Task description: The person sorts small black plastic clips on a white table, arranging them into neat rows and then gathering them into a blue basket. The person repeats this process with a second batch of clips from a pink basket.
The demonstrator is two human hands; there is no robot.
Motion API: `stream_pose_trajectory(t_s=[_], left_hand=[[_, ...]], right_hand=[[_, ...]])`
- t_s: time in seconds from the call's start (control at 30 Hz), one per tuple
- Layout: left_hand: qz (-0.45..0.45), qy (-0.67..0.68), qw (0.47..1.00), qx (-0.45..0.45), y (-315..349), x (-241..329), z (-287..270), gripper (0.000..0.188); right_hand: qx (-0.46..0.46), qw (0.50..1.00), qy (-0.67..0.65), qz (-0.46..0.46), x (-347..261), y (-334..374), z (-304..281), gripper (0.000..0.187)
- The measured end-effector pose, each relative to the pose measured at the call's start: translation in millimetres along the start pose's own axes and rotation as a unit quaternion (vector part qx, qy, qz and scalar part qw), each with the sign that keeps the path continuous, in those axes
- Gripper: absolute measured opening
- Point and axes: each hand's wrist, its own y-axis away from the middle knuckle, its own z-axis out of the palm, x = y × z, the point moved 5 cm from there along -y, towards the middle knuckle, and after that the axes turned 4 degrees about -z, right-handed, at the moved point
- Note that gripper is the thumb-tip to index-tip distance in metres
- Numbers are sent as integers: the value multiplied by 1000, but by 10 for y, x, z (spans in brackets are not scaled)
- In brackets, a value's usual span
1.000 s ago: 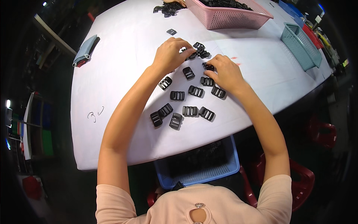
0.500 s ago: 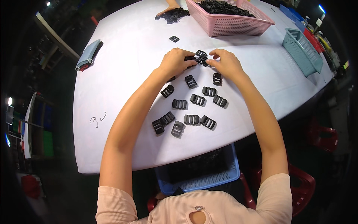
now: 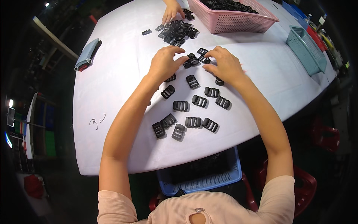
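Black plastic strap buckles lie on the white table. A small cluster of buckles sits between my hands. My left hand is at its left side, thumb and fingers apart, with the thumb tip at the cluster's edge. My right hand is at the right side, also with thumb and fingers apart. Its fingertips are beside a pair of buckles; whether they touch cannot be made out. Nearer to me, several buckles are spread out singly, among them a slotted buckle and a greyer buckle.
Another person's hand is beside a heap of buckles at the far side. A pink basket of black pieces stands far right, near a teal basket. Folded cloth lies left. A blue basket is below the table edge.
Both my hands have opened away from the buckles between them. The far heap has spread towards me, and the other person's hand has shifted. A single buckle now lies left of that heap.
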Motion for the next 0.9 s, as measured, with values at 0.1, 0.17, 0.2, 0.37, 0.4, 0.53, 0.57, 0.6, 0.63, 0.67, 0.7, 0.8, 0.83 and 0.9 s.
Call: stream_pose_trajectory(t_s=[0.1,0.17,0.2,0.37,0.4,0.53,0.57,0.6,0.63,0.67,0.7,0.8,0.83,0.9], left_hand=[[-101,-59,990,-76,-23,186,92,34],[-96,-48,991,-78,-77,146,159,33],[-97,-46,991,-77,-94,86,183,32],[-79,-34,996,-2,-188,-107,206,31],[-86,-61,994,1,-200,-112,196,31],[-54,-77,994,48,-174,-35,92,33],[-61,-73,995,37,-181,-42,104,33],[-70,-69,995,27,-181,-65,108,33],[-78,-66,995,17,-180,-83,112,33],[-79,-59,995,-6,-176,-84,121,33],[-83,-52,995,-27,-169,-89,124,33],[-62,-29,996,-54,-147,-122,145,32],[-41,-30,997,-56,-125,-109,142,31],[-21,-21,999,-38,-86,-84,103,30]], right_hand=[[20,998,54,-32,-37,-70,125,24],[-10,999,19,26,45,-67,112,24],[-54,993,-43,94,22,-62,17,25],[-177,952,-169,184,297,-69,24,24],[-142,969,-127,156,300,-118,4,24],[-31,996,-45,68,244,-303,97,22],[-4,998,-42,38,224,-333,131,21],[22,999,-39,7,185,-366,173,21],[6,1000,-22,12,172,-393,242,20],[7,1000,-7,10,180,-403,274,20],[7,1000,9,7,171,-419,293,20],[-33,993,-72,85,203,-425,226,22],[-54,984,-118,126,222,-404,200,23],[-94,970,-151,165,381,-339,211,25]])
